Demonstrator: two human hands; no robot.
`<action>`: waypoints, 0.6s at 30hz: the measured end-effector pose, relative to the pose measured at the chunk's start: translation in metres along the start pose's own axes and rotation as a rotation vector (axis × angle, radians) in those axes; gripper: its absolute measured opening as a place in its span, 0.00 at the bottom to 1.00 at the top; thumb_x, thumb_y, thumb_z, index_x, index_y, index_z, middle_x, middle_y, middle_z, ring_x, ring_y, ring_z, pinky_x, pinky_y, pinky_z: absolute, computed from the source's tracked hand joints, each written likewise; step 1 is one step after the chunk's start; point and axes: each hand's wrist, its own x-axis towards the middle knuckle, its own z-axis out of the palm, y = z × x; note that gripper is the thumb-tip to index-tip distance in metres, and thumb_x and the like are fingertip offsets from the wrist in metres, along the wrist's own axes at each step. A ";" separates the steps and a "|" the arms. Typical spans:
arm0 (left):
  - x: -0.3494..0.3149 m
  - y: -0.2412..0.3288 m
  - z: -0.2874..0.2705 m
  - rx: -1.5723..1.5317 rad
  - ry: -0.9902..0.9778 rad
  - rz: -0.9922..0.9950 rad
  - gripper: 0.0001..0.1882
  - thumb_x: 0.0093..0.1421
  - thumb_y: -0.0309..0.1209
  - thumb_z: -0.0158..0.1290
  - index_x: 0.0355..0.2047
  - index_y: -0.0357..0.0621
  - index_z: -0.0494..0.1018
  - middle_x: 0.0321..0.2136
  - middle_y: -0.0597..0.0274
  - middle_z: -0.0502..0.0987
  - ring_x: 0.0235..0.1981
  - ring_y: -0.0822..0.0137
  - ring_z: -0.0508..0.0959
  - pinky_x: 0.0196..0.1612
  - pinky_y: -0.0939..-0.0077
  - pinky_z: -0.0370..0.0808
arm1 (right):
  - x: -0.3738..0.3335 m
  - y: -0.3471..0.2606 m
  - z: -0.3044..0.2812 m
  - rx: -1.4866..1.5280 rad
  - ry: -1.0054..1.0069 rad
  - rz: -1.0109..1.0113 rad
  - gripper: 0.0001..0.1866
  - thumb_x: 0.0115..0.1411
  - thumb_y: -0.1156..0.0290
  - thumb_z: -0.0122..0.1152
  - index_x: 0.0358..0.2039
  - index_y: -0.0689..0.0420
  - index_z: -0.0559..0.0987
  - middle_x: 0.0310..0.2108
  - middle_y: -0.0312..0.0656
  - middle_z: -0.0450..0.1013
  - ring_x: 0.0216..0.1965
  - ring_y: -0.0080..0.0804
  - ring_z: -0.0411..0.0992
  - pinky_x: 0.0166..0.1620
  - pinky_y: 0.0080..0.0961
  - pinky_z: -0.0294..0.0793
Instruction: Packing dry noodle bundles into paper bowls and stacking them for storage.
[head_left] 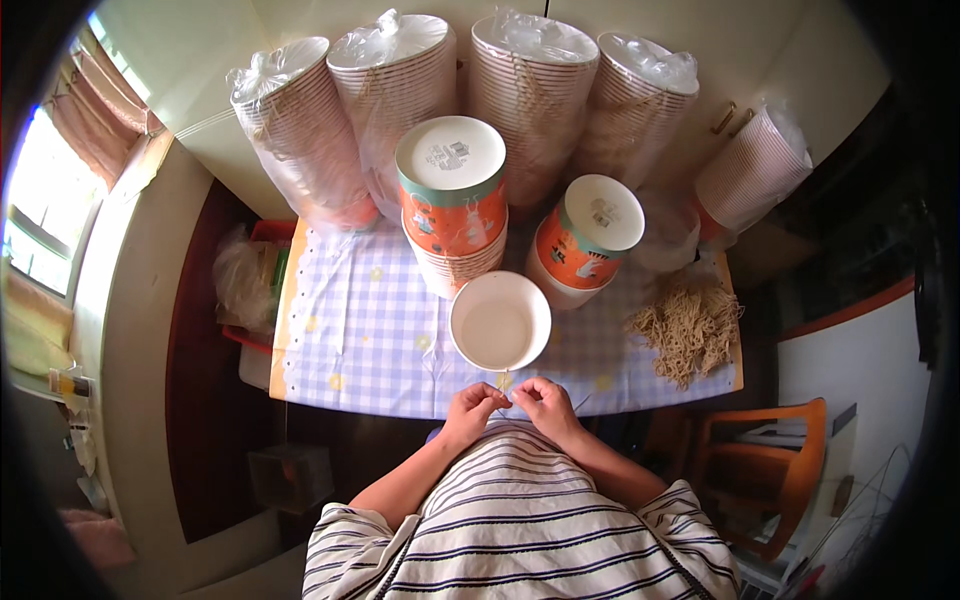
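My left hand (474,409) and my right hand (545,405) meet at the table's front edge, fingertips pinched and nearly touching. Between them runs a thin pale string (505,381), small in the picture, reaching up to the near rim of a white paper bucket (498,325). That bucket faces me mouth up, and its inside shows nothing but white. Behind it, upside-down orange and green paper buckets (455,222) form a nested stack. Another shorter stack of buckets (580,250) stands to the right. A tangled heap of beige strings (688,330) lies on the table's right side.
Several tall bucket stacks in clear plastic bags (535,100) line the back of the table. A blue-checked cloth (350,310) covers the tabletop. A wooden chair (765,470) stands at the right, and a red crate (262,330) beside the table's left edge.
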 end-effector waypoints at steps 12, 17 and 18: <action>-0.007 0.003 0.003 0.411 -0.011 -0.014 0.09 0.56 0.28 0.51 0.35 0.37 0.70 0.21 0.69 0.71 0.17 0.80 0.66 0.21 0.84 0.64 | 0.005 0.003 0.009 -0.047 0.045 -0.104 0.08 0.52 0.72 0.61 0.28 0.63 0.76 0.25 0.42 0.75 0.25 0.24 0.71 0.30 0.21 0.72; -0.009 0.018 0.008 0.802 0.052 0.220 0.19 0.50 0.24 0.52 0.44 0.43 0.68 0.23 0.62 0.71 0.17 0.70 0.69 0.22 0.77 0.68 | 0.004 0.013 0.006 -0.039 -0.002 -0.010 0.07 0.52 0.73 0.60 0.29 0.64 0.76 0.25 0.43 0.75 0.26 0.25 0.72 0.31 0.22 0.72; -0.008 0.018 0.009 0.802 0.051 0.218 0.19 0.50 0.24 0.52 0.44 0.43 0.68 0.23 0.62 0.71 0.17 0.70 0.69 0.22 0.77 0.68 | 0.004 0.012 0.006 -0.028 -0.032 0.029 0.07 0.52 0.73 0.59 0.29 0.64 0.76 0.26 0.43 0.75 0.26 0.25 0.73 0.31 0.23 0.72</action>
